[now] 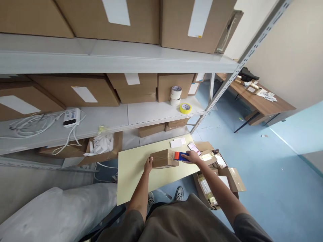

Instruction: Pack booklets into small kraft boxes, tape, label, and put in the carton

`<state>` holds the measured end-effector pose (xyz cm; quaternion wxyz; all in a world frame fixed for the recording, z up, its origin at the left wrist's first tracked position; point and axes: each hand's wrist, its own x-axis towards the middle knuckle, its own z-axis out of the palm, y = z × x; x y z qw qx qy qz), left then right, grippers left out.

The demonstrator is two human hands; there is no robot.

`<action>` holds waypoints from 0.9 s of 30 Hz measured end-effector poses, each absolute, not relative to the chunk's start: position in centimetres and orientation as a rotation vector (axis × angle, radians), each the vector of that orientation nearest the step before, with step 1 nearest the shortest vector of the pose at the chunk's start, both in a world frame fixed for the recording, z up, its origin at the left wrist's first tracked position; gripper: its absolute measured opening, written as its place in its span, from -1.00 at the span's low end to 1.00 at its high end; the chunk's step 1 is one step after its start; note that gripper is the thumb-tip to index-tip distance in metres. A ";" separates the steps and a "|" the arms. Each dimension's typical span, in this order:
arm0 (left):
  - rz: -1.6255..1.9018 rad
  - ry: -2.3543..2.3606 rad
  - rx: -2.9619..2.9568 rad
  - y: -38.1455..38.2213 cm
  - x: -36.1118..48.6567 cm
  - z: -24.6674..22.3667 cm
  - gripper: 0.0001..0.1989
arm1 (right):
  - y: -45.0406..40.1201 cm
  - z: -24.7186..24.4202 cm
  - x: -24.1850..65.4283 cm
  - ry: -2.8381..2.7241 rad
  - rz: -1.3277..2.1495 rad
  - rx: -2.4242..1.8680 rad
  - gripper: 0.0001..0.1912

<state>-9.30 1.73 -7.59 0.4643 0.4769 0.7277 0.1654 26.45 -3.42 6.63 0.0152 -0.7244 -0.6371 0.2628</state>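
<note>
A small brown cardboard box [161,159] rests on the pale yellow table [133,181]. My left hand [148,164] grips the box at its left end, thumb on top; its other fingers are mostly hidden. Wrapped around a blue and orange tape dispenser [183,157], my right hand [192,157] holds it against the right end of the box. The dispenser's orange head touches or nearly touches the cardboard. Beyond my right hand lies a phone [194,148] with its screen lit, and white cards [177,142] lie near the table's far edge.
A metal shelf [151,116] with large cartons stands ahead. It carries tape rolls [176,95], a yellow tape roll [185,108] and a power strip [71,117]. An open carton of small boxes [214,181] stands on the floor at right. A large grey-white bundle [60,211] is at left.
</note>
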 end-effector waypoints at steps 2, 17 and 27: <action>0.442 1.816 1.115 2.2 -11.9 -7.2 -0.45 | -2.6 7.4 21.4 -2.028 0.822 -2.255 -0.29; 0.645 1.745 1.154 -0.7 -11.4 -2.1 -0.43 | 1.2 12.4 6.7 -2.262 0.680 -2.356 -0.33; 0.583 1.689 1.242 -0.5 -3.5 -1.7 -0.45 | -2.8 11.1 23.5 -2.077 0.675 -2.422 -0.33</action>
